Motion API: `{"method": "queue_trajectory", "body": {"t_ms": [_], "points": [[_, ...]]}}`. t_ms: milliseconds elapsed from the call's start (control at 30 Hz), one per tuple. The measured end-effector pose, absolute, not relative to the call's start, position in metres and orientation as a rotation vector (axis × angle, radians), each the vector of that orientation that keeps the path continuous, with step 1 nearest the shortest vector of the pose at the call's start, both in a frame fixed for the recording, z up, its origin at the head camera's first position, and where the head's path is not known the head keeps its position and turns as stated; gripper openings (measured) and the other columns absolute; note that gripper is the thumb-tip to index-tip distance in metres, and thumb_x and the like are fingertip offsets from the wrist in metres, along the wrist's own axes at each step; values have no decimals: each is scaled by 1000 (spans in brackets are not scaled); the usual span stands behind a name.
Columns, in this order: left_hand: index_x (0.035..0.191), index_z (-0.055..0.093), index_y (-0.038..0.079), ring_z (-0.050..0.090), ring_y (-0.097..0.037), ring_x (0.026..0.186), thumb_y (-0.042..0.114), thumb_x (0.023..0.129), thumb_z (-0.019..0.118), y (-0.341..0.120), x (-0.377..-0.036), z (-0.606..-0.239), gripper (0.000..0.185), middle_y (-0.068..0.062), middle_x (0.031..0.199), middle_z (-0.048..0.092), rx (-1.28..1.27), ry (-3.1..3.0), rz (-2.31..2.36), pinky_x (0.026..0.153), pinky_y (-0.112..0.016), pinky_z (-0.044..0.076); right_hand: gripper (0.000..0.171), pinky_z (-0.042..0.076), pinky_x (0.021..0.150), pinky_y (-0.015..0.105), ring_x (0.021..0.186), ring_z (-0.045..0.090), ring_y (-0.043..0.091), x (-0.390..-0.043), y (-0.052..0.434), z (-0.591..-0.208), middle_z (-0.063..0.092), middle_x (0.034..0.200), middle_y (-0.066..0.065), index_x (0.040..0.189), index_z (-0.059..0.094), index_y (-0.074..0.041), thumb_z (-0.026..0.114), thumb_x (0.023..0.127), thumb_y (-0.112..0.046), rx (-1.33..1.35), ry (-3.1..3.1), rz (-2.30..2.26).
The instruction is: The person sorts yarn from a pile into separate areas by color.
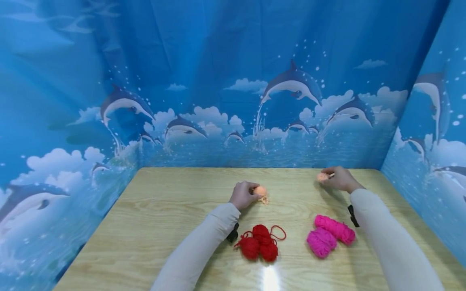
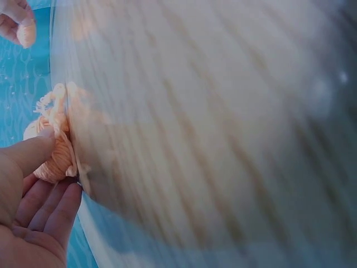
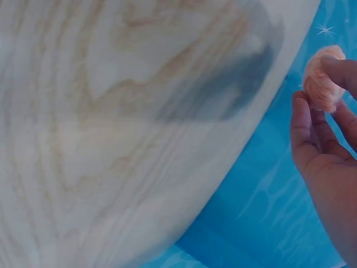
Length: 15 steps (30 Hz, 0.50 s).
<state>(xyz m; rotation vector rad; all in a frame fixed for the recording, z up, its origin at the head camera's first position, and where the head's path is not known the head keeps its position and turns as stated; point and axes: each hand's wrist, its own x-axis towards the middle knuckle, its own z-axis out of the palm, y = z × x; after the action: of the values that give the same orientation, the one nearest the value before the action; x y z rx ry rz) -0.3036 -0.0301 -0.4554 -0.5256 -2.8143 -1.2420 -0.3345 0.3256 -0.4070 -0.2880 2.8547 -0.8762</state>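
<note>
My left hand (image 1: 243,195) grips a peach yarn ball (image 1: 260,191) just above the middle of the wooden table (image 1: 164,210); loose strands hang from it. The left wrist view shows the same peach yarn ball (image 2: 54,153) held between thumb and fingers (image 2: 33,153). My right hand (image 1: 338,178) pinches a smaller peach yarn bundle (image 1: 322,176) near the table's far right. In the right wrist view that small bundle (image 3: 322,78) sits at the fingertips (image 3: 304,120).
A pile of red yarn balls (image 1: 260,242) with a loose loop lies near the front middle. Two pink yarn skeins (image 1: 329,235) lie to its right. Blue dolphin-print curtains (image 1: 233,81) wall in the table on three sides.
</note>
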Motion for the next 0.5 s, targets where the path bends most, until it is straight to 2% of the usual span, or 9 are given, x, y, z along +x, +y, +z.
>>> {"method": "queue_trajectory", "body": {"t_ms": [500], "points": [[120, 68, 6, 66, -17, 96, 15, 84, 75, -30, -305, -455, 39, -7, 109, 71, -517, -2822, -1187, 79, -30, 53, 56, 52, 85, 45, 113, 54, 42, -325, 287, -379, 47, 133, 33, 135, 46, 11, 64, 93, -22, -352, 2779, -1047]]}}
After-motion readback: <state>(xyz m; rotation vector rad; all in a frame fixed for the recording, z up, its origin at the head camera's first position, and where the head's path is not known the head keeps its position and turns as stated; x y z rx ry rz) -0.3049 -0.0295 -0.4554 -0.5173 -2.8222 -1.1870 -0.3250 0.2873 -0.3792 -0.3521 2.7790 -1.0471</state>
